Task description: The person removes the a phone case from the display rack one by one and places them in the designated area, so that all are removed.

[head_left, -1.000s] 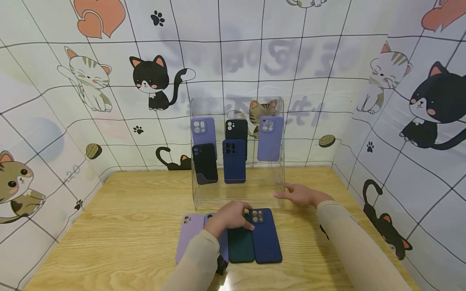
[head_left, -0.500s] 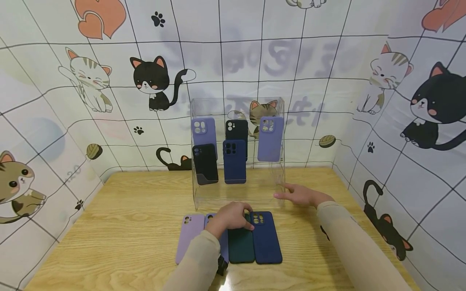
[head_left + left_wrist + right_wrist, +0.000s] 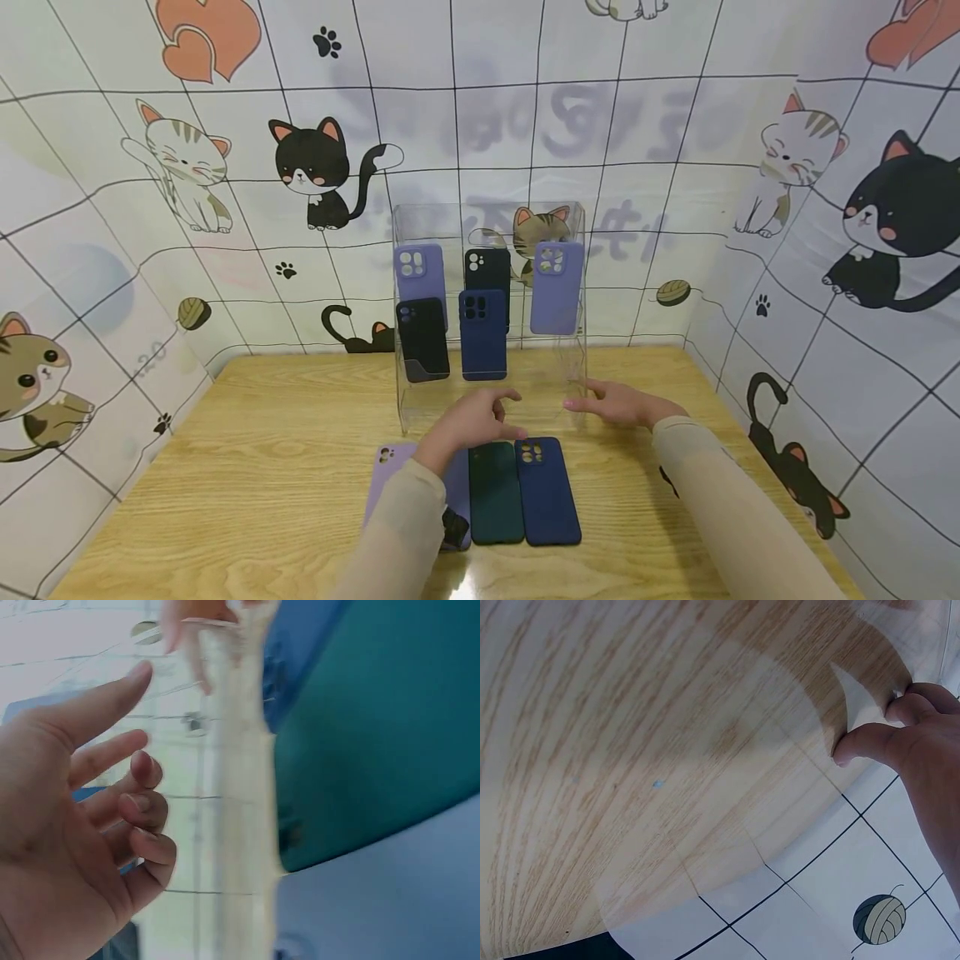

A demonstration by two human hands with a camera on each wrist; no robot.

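on the wooden desk [image 3: 247,467], at the near edge, four phone cases lie flat side by side: a lilac case [image 3: 384,487] furthest left, then a purple case [image 3: 457,500] mostly hidden under the left forearm, then the dark green case [image 3: 495,493], then the navy case [image 3: 547,492]. the left hand [image 3: 472,421] hovers just above and behind the top ends of the purple and green cases, lifted clear of them; its fingers are loosely spread and it holds nothing (the left wrist view shows the palm bare, fingers only lightly bent, with the green case off to one side). directly behind the row stands a clear acrylic display stand [image 3: 487,317] with five more cases propped on it: two purple, two black, one navy. further right, the right hand [image 3: 618,402] sits by the stand's lower right corner, well apart from the flat cases; in the right wrist view its fingertips [image 3: 851,750] press against the edge of the clear panel, fingers gently bent, nothing clasped in them. the navy case lies nearer the left hand than the right
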